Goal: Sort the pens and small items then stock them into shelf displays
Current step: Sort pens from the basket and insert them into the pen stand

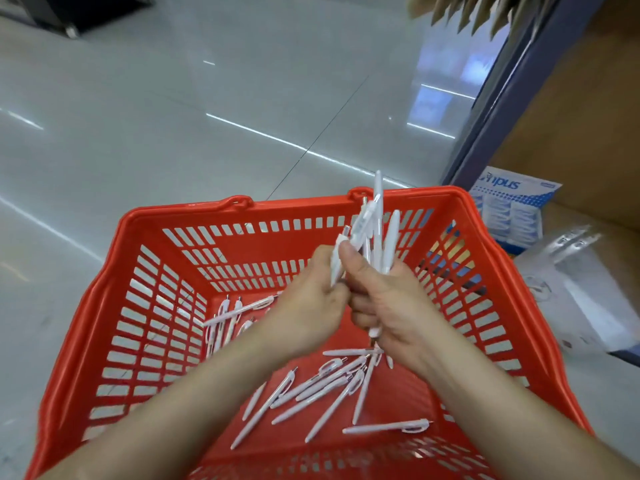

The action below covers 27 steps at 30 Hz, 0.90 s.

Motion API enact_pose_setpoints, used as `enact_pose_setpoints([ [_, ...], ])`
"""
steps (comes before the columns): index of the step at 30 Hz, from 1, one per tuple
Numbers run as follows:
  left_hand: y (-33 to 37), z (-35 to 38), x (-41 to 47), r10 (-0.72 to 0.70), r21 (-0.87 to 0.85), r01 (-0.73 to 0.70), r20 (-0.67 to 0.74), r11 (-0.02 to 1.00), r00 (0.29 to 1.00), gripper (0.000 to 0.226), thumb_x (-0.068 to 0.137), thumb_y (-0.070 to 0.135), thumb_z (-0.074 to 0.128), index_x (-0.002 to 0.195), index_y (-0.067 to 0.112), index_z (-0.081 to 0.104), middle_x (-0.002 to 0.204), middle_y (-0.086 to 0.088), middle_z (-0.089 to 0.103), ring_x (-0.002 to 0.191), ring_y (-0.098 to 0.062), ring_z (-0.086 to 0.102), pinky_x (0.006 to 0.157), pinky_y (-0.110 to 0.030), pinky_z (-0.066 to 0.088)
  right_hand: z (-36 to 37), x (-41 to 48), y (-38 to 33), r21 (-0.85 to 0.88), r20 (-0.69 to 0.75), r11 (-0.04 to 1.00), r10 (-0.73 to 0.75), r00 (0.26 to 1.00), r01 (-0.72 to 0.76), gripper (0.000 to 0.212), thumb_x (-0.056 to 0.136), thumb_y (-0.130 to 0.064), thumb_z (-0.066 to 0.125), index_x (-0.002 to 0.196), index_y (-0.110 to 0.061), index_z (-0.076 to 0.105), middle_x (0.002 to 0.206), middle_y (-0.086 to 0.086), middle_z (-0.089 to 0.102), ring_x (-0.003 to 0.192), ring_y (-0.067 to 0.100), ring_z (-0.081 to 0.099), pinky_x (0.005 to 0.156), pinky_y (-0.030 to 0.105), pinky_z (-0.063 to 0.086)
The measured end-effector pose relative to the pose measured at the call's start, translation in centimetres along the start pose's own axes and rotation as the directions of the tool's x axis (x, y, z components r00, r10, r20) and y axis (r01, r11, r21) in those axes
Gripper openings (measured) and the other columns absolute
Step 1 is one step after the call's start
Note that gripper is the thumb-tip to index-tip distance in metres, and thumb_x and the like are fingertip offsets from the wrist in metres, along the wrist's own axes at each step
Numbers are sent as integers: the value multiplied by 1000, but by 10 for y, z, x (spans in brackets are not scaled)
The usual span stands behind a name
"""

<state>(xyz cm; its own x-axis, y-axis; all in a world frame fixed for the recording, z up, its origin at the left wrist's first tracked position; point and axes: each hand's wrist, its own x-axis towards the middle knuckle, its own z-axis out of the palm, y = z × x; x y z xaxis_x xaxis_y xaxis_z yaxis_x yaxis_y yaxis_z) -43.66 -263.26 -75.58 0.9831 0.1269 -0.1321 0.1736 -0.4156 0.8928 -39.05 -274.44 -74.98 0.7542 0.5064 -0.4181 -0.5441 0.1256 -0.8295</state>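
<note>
Two grips, left hand (310, 308) and right hand (393, 306) fingers clamped on pen bundle (376, 233), within basket (298, 204) rim

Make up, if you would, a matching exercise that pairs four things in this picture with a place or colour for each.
Things:
1. bundle of pens
2. loose pens
3. basket
4. blue-and-white box

Descriptions:
A. outside the basket, to its right
B. red, with slotted walls
C. gripped by the left hand and right hand
D. lying on the basket's bottom

Pairs: 1-C, 2-D, 3-B, 4-A.
</note>
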Motion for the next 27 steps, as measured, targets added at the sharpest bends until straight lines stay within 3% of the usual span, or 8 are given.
enact_pose_setpoints([
  [3, 13, 14, -1, 194, 204, -204, 69, 957, 979, 46, 82, 2, 47, 124, 20, 47, 101, 12, 50, 99, -7, 49, 88, -17, 42, 2, 3, 6, -127, -207, 987, -123, 971, 98, 35, 69, -37, 82, 87, -12, 65, 68, 9, 64, 61, 19, 63, 57, 30, 50],
  [6, 29, 19, -2, 144, 240, -164, 97, 957, 985, 43, 81, 21, 52, 123, 23, 43, 98, 6, 42, 94, -6, 41, 83, -23, 40, -5, 7, -9, -145, -269, 982, -157, 950, 121, 17, 84, -22, 70, 75, -14, 59, 61, 4, 59, 61, 18, 61, 60, 30, 49],
  [10, 48, 13, 8, 113, -20, -112, 69, 993, 991, 41, 86, 30, 56, 125, 37, 47, 100, 7, 56, 95, -2, 52, 82, -23, 45, -16, 2, -45, -189, -129, 977, -127, 983, 102, 27, 85, -37, 69, 75, -14, 60, 56, 6, 60, 47, 17, 57, 46, 23, 39],
  [14, 74, 15, 13, 74, -334, -39, 92, 942, 993, 36, 89, 20, 65, 120, 33, 55, 92, 8, 66, 70, -10, 63, 67, -25, 54, -29, -8, -84, -190, -12, 974, -125, 992, 120, 28, 91, -29, 63, 71, -10, 56, 51, 5, 57, 36, 12, 53, 35, 16, 37],
  [18, 95, 28, 26, 98, -197, -108, -61, 975, 993, 36, 75, 28, 79, 105, 25, 60, 81, -6, 65, 62, -15, 59, 57, -26, 49, -51, -15, -108, -322, 24, 927, -195, 981, 192, 27, 90, -34, 64, 76, -11, 62, 64, 10, 62, 59, 21, 64, 55, 28, 53],
  [22, 124, 41, 32, 43, -387, -15, 64, 922, 997, 35, 76, 11, 76, 105, 8, 58, 61, -4, 64, 47, -10, 52, 45, -20, 40, -76, -38, -131, -324, 89, 929, -158, 983, 179, 24, 90, -34, 63, 84, -11, 68, 88, 24, 71, 73, 36, 70, 68, 43, 60],
  [25, 141, 55, 37, 72, -398, -23, 108, 917, 992, 33, 81, 6, 70, 111, 8, 57, 67, -5, 68, 52, -11, 57, 51, -20, 46, -104, -57, -149, -348, 88, 921, -153, 984, 174, 36, 92, -32, 60, 62, -12, 59, 49, 8, 60, 41, 16, 59, 40, 21, 46],
  [27, 155, 66, 41, 72, -453, -13, 112, 891, 991, 32, 83, 1, 65, 111, 11, 55, 73, -9, 70, 55, -13, 61, 53, -20, 49, -130, -66, -157, -455, 45, 874, -168, 985, 170, 40, 91, -33, 62, 57, -15, 50, 43, 2, 45, 38, 15, 47, 41, 23, 32],
])
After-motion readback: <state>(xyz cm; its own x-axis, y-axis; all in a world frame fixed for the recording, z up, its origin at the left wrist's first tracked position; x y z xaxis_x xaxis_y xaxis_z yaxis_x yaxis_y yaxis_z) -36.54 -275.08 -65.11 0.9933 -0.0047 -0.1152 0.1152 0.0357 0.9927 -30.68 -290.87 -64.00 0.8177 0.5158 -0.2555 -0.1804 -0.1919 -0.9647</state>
